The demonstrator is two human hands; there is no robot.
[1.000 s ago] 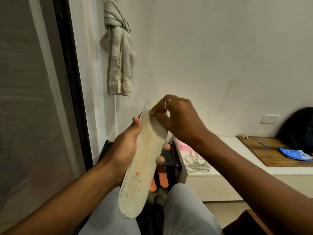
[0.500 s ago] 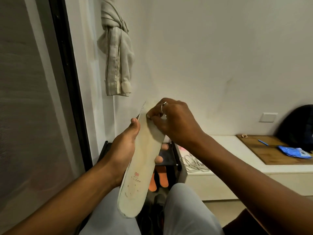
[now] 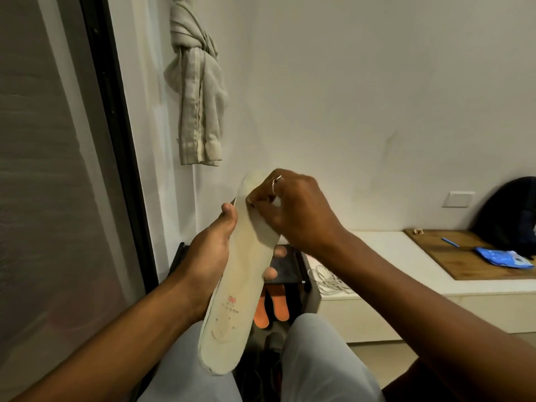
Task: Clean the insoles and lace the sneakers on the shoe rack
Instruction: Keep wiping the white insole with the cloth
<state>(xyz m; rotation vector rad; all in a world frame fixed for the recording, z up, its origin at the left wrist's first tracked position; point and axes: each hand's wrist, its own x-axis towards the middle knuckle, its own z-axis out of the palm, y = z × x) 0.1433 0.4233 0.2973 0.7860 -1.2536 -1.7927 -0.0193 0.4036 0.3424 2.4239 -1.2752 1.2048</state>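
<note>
Two hands work on one pale insole (image 3: 240,285), held upright over the lap. The left hand (image 3: 208,256) clamps it across the middle, thumb on the near edge and fingertips (image 3: 280,252) wrapped round the far edge. That grip turns the printed top face toward the person and stops the long, soft piece from flopping. The heel end hangs below this hand toward the knees, and the toe end rises above it.

Up there the right hand (image 3: 293,210) is bunched, its curled fingers closed on the toe part just above the left thumb. It looks to be picking or rubbing at dirt, though I cannot tell whether a wipe sits under the fingers.

Just beyond the left fingertips stands the dark shoe rack (image 3: 290,266), with a pair of orange insoles (image 3: 265,311) on a lower level. Under the right forearm, white laces (image 3: 327,280) lie loose on a pale ledge (image 3: 377,250), probably set within reach for lacing, which has not begun. Farther out past that arm, a blue packet (image 3: 504,258) rests on a wooden board (image 3: 452,256). The dark shapes low in the rack are too dim to call sneakers
</note>
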